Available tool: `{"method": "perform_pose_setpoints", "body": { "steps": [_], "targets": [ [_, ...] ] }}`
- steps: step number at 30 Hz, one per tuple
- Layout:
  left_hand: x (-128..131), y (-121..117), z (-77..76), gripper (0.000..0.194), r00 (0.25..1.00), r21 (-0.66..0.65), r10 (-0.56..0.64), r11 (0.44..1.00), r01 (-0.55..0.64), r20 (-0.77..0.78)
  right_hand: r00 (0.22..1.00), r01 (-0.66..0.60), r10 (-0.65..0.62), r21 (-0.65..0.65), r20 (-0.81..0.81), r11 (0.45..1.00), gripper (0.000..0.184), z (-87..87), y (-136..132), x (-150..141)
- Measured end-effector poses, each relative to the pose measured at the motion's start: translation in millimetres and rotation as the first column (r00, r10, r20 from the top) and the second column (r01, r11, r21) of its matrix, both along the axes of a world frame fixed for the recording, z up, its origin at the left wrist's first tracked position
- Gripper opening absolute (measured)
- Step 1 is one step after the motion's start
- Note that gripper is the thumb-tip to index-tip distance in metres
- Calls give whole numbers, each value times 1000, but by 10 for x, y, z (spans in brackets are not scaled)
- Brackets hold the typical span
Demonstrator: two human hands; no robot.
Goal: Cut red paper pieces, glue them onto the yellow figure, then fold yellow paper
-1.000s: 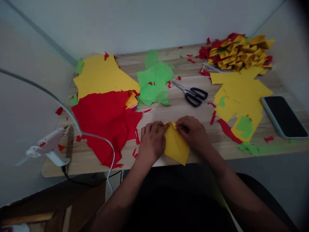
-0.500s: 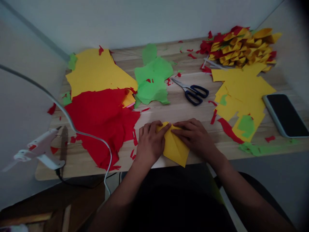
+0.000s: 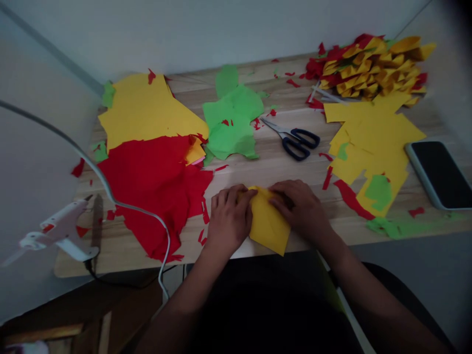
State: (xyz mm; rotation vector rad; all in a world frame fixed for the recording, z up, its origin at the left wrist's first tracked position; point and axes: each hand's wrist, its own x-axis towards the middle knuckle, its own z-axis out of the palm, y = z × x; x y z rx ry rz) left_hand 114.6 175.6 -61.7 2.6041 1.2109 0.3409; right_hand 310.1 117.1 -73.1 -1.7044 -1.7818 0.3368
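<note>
A piece of yellow paper (image 3: pixel 270 223), folded at its far end, lies at the table's front edge between my hands. My left hand (image 3: pixel 230 216) presses on its left side, the thumb reaching over to the far fold. On the right side my right hand (image 3: pixel 300 209) has its fingers curled at the paper's far right edge, thumb against the sheet. Both hands grip the paper; some of the right fingertips are hidden. Beyond the hands, scissors (image 3: pixel 291 138) with dark blue handles rest on the wooden table.
Red paper (image 3: pixel 151 182), a yellow sheet (image 3: pixel 147 110) and green paper (image 3: pixel 236 120) lie left and centre. A white glue gun (image 3: pixel 61 231) stands at the left with a cable (image 3: pixel 110 196) crossing nearby. At right are yellow cutouts (image 3: pixel 372 137), a phone (image 3: pixel 440 174) and folded paper pieces (image 3: pixel 372 69).
My right hand's fingers flattened onto the fold, then shifted slightly right and curled at the paper's edge. My left hand stays on the paper. The camera view has shifted a little.
</note>
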Motion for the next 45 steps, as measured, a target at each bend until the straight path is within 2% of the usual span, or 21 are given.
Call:
{"method": "perform_pose_setpoints", "body": {
  "steps": [3, 7, 9, 12, 17, 22, 27, 33, 40, 42, 45],
  "targets": [
    [6, -10, 1, 45, 999, 13, -3, 1000, 4, -38, 999, 46, -46, 0, 18, 999, 12, -9, 25, -5],
    [33, -23, 6, 56, 997, 48, 22, 999, -18, -79, 994, 80, -78, -23, 76, 997, 14, -36, 80, -16],
    [48, -22, 8, 56, 995, 35, 33, 999, -30, -91, 995, 42, -42, 3, 89, 999, 15, -47, 99, -12],
    [59, -14, 9, 54, 995, 13, 36, 999, -35, -98, 989, -91, 86, 42, 118, 995, 18, -53, 102, 19],
    [31, -3, 16, 53, 998, -2, 38, 999, -38, -53, 965, -206, 202, 9, 167, 978, 22, -31, 84, 100],
    [-8, -2, 36, 42, 1000, -14, -16, 1000, 16, 25, 965, -229, 229, -11, 126, 973, 22, 1, 91, 138],
    [-12, -5, 32, 35, 1000, -18, -7, 1000, 7, 30, 965, -245, 249, -61, 76, 968, 21, 11, 100, 166],
    [-2, -14, 19, 48, 999, 11, -29, 1000, 30, -35, 960, -270, 274, -61, 58, 961, 22, -20, 113, 197],
    [17, -32, 25, 45, 999, 29, 9, 1000, -8, -31, 951, -289, 297, -99, 81, 952, 23, 7, 113, 221],
    [-6, -27, 17, 48, 999, 28, -29, 999, 30, -38, 950, -284, 296, -115, 102, 952, 24, 30, 96, 218],
    [-48, -17, 10, 53, 988, -17, -154, 988, 153, -32, 952, -269, 282, -115, 118, 956, 25, 44, 65, 197]
  ]
}}
